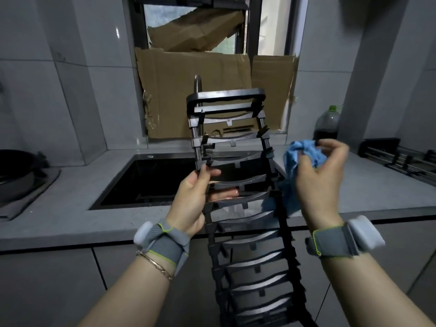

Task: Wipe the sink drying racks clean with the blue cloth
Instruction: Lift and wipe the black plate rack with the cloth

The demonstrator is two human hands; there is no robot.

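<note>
Gripped the dark slatted rack [253, 240] by its left rail in the left hand [191, 199], slats running above and below the grip; bunched the blue cloth [311, 153] in the right hand [318, 182], right of that grip.

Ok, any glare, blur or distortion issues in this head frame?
Head view: dim grey light, brown cardboard covering most of the window; glare streak on the glossy grey wall tile; grey countertop edge bows from the wide-angle lens; black sink basin lost in shadow.
</note>
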